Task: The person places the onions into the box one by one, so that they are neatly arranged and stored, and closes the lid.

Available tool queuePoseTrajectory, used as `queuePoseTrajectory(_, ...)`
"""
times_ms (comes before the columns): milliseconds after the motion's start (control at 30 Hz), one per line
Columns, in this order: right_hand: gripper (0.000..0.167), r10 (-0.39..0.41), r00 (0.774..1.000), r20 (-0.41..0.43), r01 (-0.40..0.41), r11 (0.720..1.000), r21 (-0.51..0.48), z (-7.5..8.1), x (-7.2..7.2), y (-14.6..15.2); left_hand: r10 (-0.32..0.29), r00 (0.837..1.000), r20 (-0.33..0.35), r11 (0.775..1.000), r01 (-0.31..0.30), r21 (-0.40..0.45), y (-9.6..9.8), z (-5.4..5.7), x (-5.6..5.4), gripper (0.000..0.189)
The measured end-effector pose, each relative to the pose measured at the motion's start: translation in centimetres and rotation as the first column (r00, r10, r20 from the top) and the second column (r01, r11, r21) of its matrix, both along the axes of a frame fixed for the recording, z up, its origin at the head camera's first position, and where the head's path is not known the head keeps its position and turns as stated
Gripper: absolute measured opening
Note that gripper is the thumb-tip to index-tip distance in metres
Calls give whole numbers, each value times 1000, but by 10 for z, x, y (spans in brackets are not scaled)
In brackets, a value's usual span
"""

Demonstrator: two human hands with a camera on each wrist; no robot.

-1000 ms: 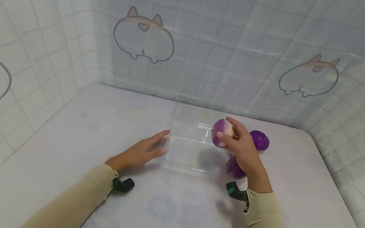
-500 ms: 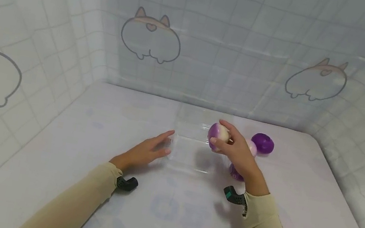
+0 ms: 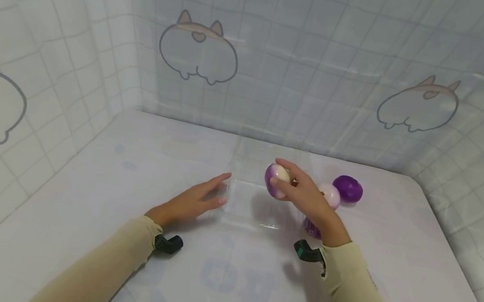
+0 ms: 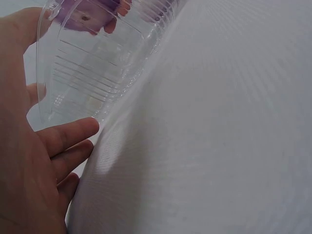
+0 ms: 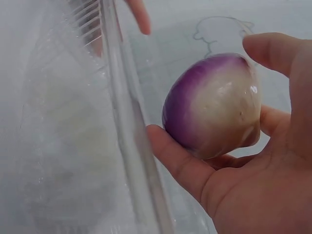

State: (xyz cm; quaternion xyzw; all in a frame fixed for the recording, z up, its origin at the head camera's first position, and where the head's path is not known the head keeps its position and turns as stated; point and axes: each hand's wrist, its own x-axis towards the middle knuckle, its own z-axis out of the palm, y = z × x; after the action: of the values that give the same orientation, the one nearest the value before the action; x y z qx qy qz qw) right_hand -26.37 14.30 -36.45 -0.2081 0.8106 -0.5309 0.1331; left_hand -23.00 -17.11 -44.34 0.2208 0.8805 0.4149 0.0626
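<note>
My right hand [image 3: 309, 198] grips a glossy purple-and-white, turnip-like vegetable [image 3: 271, 173] between thumb and fingers. It is held over a clear plastic clamshell box [image 3: 240, 202]. In the right wrist view, the vegetable [image 5: 214, 107] shows a purple end and a pale end, beside the box's edge [image 5: 136, 146]. At the box's left end, my left hand [image 3: 189, 202] stands with its fingers spread and fairly straight. The left wrist view has these fingers [image 4: 68, 139] right at the box's side wall [image 4: 83, 63], with purple showing through the plastic.
Right of the box are a dark purple round vegetable [image 3: 347, 189], a pale pink-white one [image 3: 331, 195] and a purple one [image 3: 312, 229] partly hidden by the right wrist. The clear lid [image 3: 252, 158] lies toward the back wall. Gridded sheet walls [image 3: 313, 77] enclose the white table.
My right hand has moved left with the vegetable, farther over the box, uncovering the pale pink-white one behind it. The left hand stays at the box's left end.
</note>
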Motion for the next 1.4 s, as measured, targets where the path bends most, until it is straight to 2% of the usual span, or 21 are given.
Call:
queuePoseTrajectory(133,59,51,998,32,-50,998,-34,-1,-3,-8,-1,1000,9,1000,1,-1,0,-1,0,72)
queuePoseTrajectory(233,58,61,998,16,-61,998,-17,1,-3,-12,-3,1000,2,1000,3,-8,0,-1,0,71)
queuePoseTrajectory(333,62,39,998,-57,-35,998,56,1,-5,-17,-1,1000,-11,1000,1,-13,0,0,0,70)
queuePoseTrajectory(500,76,26,982,-187,12,980,199,0,-6,-28,9,1000,-13,1000,-9,-14,0,1,1,71)
queuePoseTrajectory(700,77,50,965,-257,15,969,246,1,-6,-36,5,1000,-20,1000,-6,-10,0,1,0,73)
queuePoseTrajectory(867,76,90,957,-275,-10,960,279,2,-8,-38,0,1000,-26,1000,-1,-16,0,-1,-2,73)
queuePoseTrajectory(1133,74,129,935,-331,13,918,396,4,-11,-45,-11,999,-35,1000,11,-11,0,-2,-3,70)
queuePoseTrajectory(1233,73,145,930,-339,5,915,404,4,-12,-48,-15,999,-35,1000,14,-9,0,-2,-3,70)
queuePoseTrajectory(1400,71,165,938,-306,-33,918,395,4,-12,-52,-12,999,-35,1000,11,-15,-1,-2,-2,70)
